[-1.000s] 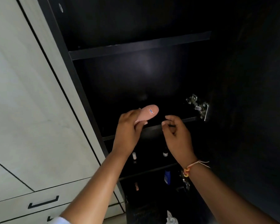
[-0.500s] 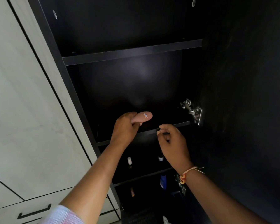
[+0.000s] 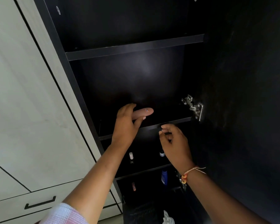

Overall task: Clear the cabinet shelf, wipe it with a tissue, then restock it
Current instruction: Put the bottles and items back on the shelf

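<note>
My left hand grips a pink rounded tube with a small sticker near its tip. It holds the tube lying level just over the dark cabinet shelf. My right hand hovers at the shelf's front edge, below and right of the tube. Its fingers are loosely curled, and I see nothing in them. The shelf's dark surface shows no other item. A crumpled white tissue lies at the bottom of the view.
Above is another dark shelf. The shelves below hold a white-capped bottle, a second small bottle, a blue bottle and a pink item. A metal hinge and the open dark door stand right; pale cabinet fronts stand left.
My left hand has carried the pink tube forward and down, closer to the shelf. My right hand has stayed by the shelf edge, its fingers a little looser.
</note>
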Demonstrator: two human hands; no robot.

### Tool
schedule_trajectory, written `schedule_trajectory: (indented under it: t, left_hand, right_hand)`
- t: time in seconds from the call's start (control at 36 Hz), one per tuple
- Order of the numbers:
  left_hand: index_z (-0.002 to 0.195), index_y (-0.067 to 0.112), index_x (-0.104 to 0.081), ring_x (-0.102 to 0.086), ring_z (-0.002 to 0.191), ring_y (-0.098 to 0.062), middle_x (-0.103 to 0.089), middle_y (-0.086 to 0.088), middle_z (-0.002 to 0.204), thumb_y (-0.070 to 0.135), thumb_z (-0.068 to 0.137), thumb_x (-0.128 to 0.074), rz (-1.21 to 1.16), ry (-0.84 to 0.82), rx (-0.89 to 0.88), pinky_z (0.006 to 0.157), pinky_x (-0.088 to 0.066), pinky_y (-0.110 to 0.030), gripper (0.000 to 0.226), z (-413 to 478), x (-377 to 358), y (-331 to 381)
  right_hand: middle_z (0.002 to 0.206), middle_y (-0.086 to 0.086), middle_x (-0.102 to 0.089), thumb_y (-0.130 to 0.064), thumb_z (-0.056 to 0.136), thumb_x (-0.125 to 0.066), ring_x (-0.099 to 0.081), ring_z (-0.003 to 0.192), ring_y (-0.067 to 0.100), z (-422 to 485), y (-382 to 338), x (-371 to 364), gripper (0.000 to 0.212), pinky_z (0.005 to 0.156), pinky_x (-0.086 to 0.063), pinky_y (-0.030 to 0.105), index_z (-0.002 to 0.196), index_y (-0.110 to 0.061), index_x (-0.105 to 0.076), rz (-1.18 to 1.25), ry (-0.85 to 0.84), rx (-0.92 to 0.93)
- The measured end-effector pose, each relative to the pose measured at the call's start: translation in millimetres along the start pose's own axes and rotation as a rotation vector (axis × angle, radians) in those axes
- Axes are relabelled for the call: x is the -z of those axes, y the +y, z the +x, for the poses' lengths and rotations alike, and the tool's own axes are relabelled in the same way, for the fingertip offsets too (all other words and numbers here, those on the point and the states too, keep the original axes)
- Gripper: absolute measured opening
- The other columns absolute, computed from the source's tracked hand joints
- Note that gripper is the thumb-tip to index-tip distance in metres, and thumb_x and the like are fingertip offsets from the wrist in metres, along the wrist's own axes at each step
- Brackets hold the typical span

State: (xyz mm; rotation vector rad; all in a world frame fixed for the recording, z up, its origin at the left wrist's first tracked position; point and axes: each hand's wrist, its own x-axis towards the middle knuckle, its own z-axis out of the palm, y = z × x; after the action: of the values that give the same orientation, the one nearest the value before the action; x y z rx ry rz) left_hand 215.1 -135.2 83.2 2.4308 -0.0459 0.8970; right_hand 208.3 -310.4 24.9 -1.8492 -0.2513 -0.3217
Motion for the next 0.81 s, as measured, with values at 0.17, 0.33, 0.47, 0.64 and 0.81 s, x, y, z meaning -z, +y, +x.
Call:
schedule_trajectory:
  t: [0.17, 0.33, 0.47, 0.64, 0.81]
  left_hand:
    - [0.108, 0.022, -0.065, -0.055, 0.103, 0.001, -0.061, 0.019, 0.108, 0.02, 0.094, -0.063, -0.091, 0.068, -0.221, 0.09, -0.048, -0.021, 0.015, -39.3, 4.7, 14.8]
    - [0.096, 0.021, -0.07, -0.061, 0.086, 0.0, -0.067, 0.013, 0.093, 0.026, 0.093, -0.063, -0.105, -0.126, -0.065, 0.08, -0.045, -0.011, 0.009, -93.2, -22.7, -6.6]
    - [0.097, 0.024, -0.068, -0.06, 0.063, 0.004, -0.064, 0.017, 0.085, 0.027, 0.098, -0.055, -0.15, -0.329, 0.182, 0.067, -0.051, -0.018, 0.014, -146.8, -42.2, -22.1]
    - [0.112, 0.019, -0.067, -0.06, 0.079, 0.013, -0.069, 0.01, 0.094, 0.022, 0.102, -0.046, -0.115, -0.486, 0.439, 0.066, -0.039, 0.003, 0.023, -210.0, -64.4, -43.6]
    - [0.122, 0.014, -0.065, -0.068, 0.102, -0.01, -0.071, -0.001, 0.113, 0.012, 0.099, -0.048, -0.016, -0.577, 0.55, 0.083, -0.046, -0.01, 0.028, -268.0, -79.4, -71.9]
  right_hand:
    - [0.105, -0.011, -0.059, -0.025, 0.093, -0.061, -0.062, 0.084, -0.003, -9.7, 5.7, -0.5, 0.018, 0.067, -0.052, 0.014, 0.111, -0.025, -0.062, -0.011, 0.002, -0.005]
    - [0.078, -0.007, -0.065, -0.032, 0.093, -0.062, -0.063, 0.07, 0.005, -23.9, 21.3, -0.3, 0.012, 0.064, -0.056, 0.03, 0.093, -0.02, -0.063, -0.089, 0.001, -0.01]
    - [0.057, -0.004, -0.06, -0.049, 0.092, -0.054, -0.062, 0.057, 0.011, -41.9, 53.9, 0.2, 0.031, 0.058, -0.054, 0.04, 0.074, -0.024, -0.056, -0.226, -0.121, -0.095]
    - [0.068, -0.008, -0.065, -0.033, 0.098, -0.049, -0.067, 0.078, 0.024, -73.3, 110.0, 0.1, 0.024, 0.073, -0.054, 0.038, 0.085, -0.018, -0.064, -0.345, -0.237, -0.249]
    - [0.092, 0.002, -0.074, -0.021, 0.096, -0.046, -0.067, 0.089, 0.027, -114.4, 174.4, -8.6, 0.022, 0.077, -0.052, 0.031, 0.098, -0.021, -0.068, -0.477, -0.392, -0.4]
